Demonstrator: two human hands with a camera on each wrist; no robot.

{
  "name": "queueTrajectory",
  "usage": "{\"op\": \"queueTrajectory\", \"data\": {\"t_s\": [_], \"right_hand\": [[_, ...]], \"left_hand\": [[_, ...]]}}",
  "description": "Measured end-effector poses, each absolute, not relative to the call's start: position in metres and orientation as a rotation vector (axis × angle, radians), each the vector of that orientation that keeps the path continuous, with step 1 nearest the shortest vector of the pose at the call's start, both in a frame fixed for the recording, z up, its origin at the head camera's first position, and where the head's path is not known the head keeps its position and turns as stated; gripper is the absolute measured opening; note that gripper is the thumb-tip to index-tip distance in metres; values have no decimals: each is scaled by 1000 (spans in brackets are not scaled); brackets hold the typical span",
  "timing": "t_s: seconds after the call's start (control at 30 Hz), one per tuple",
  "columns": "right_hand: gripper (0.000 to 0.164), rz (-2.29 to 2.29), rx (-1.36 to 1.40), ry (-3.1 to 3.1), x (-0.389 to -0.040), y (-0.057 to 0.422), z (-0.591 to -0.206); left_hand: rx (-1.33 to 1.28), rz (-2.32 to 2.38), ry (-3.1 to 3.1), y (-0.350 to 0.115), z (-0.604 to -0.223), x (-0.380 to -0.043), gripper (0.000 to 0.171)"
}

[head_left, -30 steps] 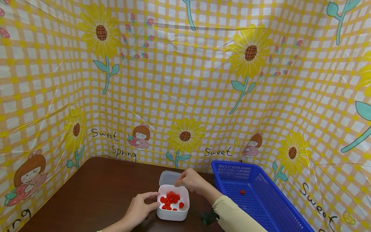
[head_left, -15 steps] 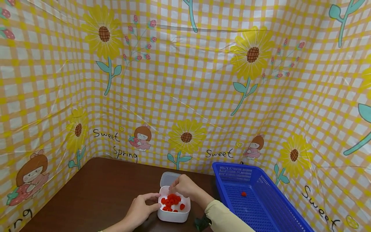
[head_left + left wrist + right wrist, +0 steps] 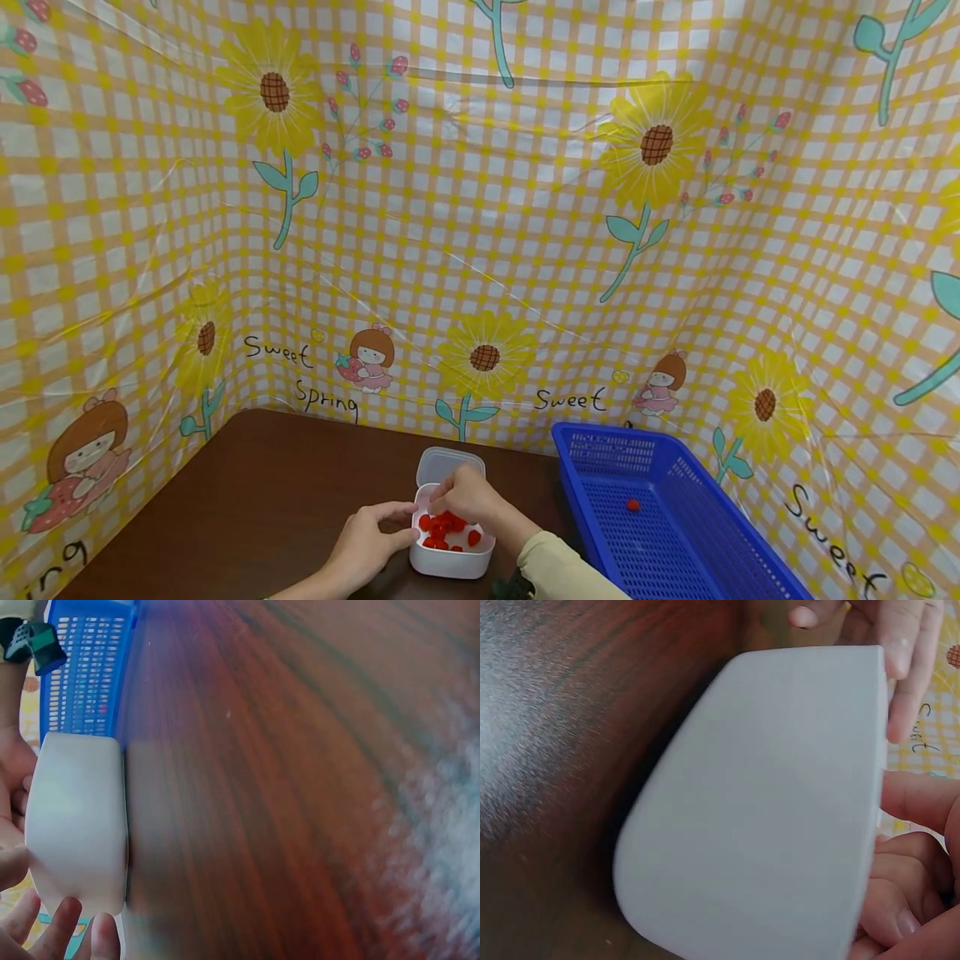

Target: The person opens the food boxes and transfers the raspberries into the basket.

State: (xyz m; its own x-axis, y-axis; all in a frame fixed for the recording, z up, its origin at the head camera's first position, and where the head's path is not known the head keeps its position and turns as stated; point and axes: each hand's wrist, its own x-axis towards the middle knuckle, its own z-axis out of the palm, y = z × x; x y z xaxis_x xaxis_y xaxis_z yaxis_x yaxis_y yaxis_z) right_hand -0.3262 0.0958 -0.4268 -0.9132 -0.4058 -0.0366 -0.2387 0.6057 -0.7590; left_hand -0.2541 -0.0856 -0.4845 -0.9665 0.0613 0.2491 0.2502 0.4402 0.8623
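Note:
A small white square box [image 3: 452, 564] stands on the table with several red raspberry-like pieces [image 3: 442, 527] in it. My left hand [image 3: 367, 537] holds the box at its left side, thumb and index at the wall; in the left wrist view its fingertips [image 3: 66, 909] lie on the wall. Reaching over the back of the box, my right hand [image 3: 465, 493] has its fingers down inside the rim. The right wrist view shows curled fingers [image 3: 892, 889] behind the wall; I cannot tell whether they pinch a piece. A translucent lid [image 3: 442, 462] lies behind the box.
At the right a blue perforated basket [image 3: 648, 533] holds one red piece [image 3: 633, 505]. A dark green device [image 3: 512, 586] is on the right wrist. Brown table [image 3: 300, 475] extends to the left. A checked, flower-printed cloth [image 3: 480, 275] hangs behind and at both sides.
My right hand has moved from the box's back right rim leftward and down into the box. The left hand stays at the box's left side. The view has shifted slightly.

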Motion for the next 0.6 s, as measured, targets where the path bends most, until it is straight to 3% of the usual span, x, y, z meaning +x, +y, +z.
{"op": "queueTrajectory", "data": {"t_s": [0.6], "right_hand": [[8,-1283,-396,2706,-324,88,-454]], "left_hand": [[-272,-1545,-2487,-86,-485,-254,38]]}}
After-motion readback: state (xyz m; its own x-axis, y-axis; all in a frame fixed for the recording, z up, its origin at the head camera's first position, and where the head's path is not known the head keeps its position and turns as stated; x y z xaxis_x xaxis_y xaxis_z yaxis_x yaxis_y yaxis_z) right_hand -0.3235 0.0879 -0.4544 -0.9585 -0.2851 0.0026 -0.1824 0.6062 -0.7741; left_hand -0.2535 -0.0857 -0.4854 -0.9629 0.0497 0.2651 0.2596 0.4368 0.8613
